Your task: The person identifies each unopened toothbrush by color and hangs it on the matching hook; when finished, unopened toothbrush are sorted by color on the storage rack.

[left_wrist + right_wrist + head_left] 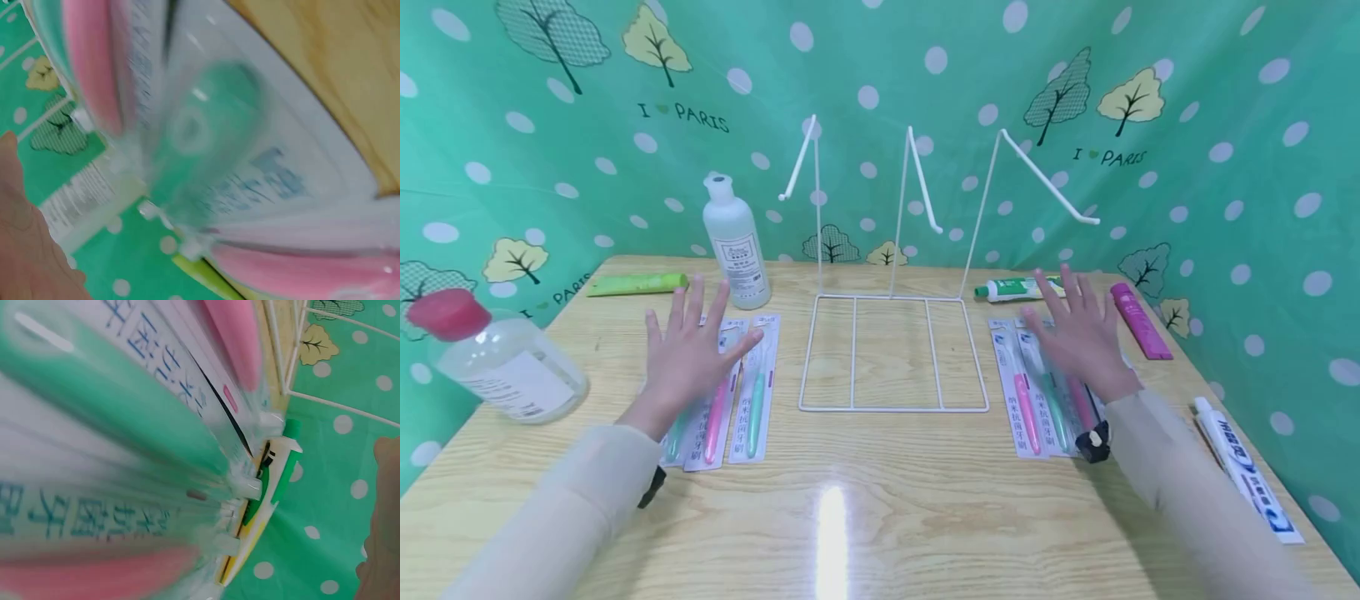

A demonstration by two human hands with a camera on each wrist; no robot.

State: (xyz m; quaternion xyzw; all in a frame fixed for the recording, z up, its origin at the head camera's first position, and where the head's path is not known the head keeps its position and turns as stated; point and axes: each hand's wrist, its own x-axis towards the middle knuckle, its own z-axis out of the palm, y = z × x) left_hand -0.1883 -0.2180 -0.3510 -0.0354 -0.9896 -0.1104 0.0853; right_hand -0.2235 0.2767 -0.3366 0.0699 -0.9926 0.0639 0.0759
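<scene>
Probably light, stiff and slippery, the wrapped toothbrushes [755,408] lie toward both side edges of the counter [917,492], best pinched mid-handle; left hand [688,358] and right hand [1081,340] spread fingers apart over them.

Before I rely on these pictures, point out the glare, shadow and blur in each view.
Head: a white glare streak on the table, a soft shadow beside the right sleeve; left wrist: the middle green toothbrush and its lettering blurred; right wrist: a highlight on the green handle, the lower pink handle hazy.
</scene>
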